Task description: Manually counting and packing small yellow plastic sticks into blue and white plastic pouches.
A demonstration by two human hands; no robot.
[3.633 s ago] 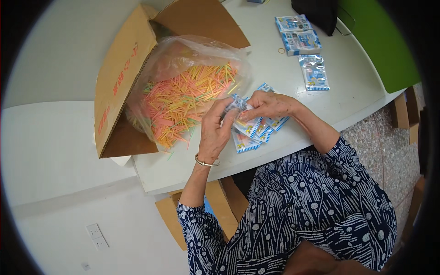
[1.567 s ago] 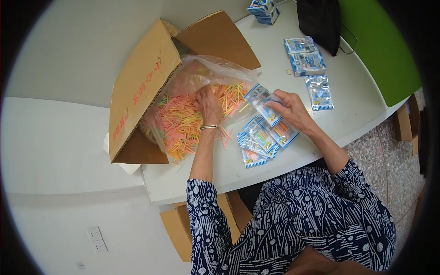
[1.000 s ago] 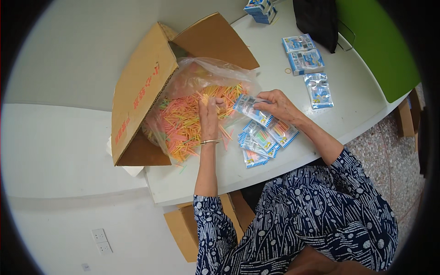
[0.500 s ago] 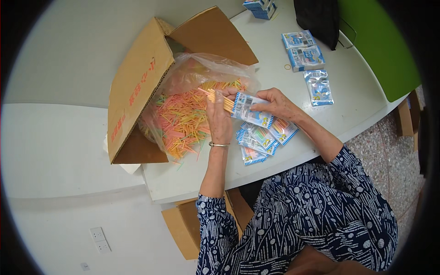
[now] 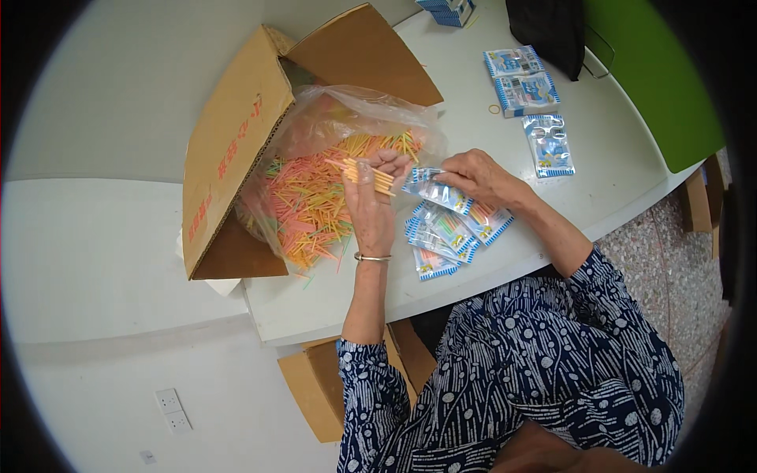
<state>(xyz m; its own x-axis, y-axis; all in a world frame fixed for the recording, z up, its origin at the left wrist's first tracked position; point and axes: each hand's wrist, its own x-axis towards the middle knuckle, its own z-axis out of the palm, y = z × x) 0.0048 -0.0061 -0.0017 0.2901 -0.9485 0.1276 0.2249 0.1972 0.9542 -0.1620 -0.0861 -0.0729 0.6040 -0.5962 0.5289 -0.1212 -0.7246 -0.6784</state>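
Observation:
My left hand [image 5: 371, 209] holds a small bundle of thin yellow-orange sticks [image 5: 377, 180] under the thumb, with the fingertips curled behind. Close to its right, my right hand [image 5: 482, 180] pinches the upper edge of a blue-and-white packet [image 5: 441, 194]. The sticks' ends are near the packet's left end, and the two look apart. Below that packet lies a loose pile of similar packets [image 5: 449, 230], some showing coloured sticks inside. Beyond my left hand, a heap of pink, yellow and green sticks [image 5: 307, 209] spills from a clear plastic bag [image 5: 347, 110].
A cardboard box [image 5: 236, 150] lies on its side around the bag, flaps open. Farther right on the white table [image 5: 473, 138] are stacked packets [image 5: 527, 91], a single packet [image 5: 550, 150] and a rubber band [image 5: 494, 109]. A black bag [image 5: 548, 35] sits near a green panel [image 5: 654, 79].
The bundle has come away from the packet and moved slightly left with my left hand. My right hand still has the packet, now tilted and gripped at its edge.

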